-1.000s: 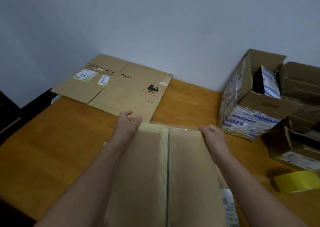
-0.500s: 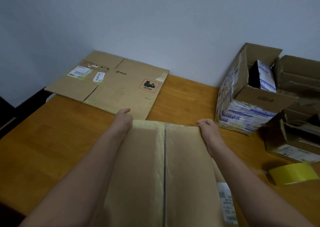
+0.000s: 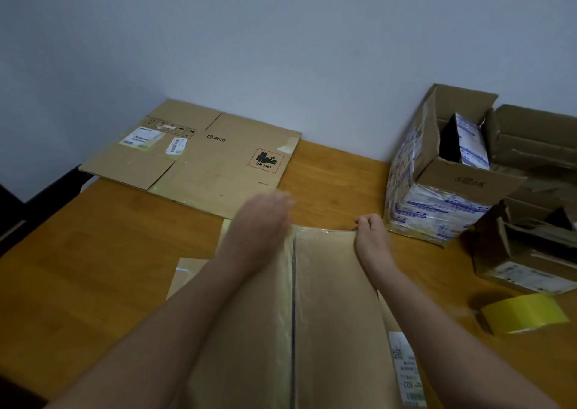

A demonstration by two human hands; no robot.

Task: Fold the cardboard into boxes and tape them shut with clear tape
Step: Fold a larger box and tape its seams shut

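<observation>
One wide wooden counter (image 3: 109,268) carried everything. The biggest item on it, the box (image 3: 331,299), stood right in front of you with both top flaps down and meeting at a centre seam (image 3: 293,299). The glossy strips along that seam looked like tape, but I couldn't tell old from fresh.

Next in size, the flat cardboard (image 3: 212,158) w/ the PICO print lay unfolded at the far left against the wall, so by my reading that one was still to do. The open carton (image 3: 437,196) sat far right, just beside the box's far corner. More cartons behind it ran off frame.

The tape roll (image 3: 524,313) lay on the counter to your right, well apart from both hands.

What changed: half a sec earlier your left hand (image 3: 262,221) was at the box's far left corner. It had since swung in toward the seam and showed only as a blur, so I can't say whether it was released or clenched, or whether it touched the flap. Your right hand (image 3: 370,230) hadn't moved: fingers curled over the far right corner, grasping the box edge. That suggests you were smoothing or checking the closure, approx. done w/ this face.

The box's near end was cut off, and the label (image 3: 406,374) on its right side was unreadable.
</observation>
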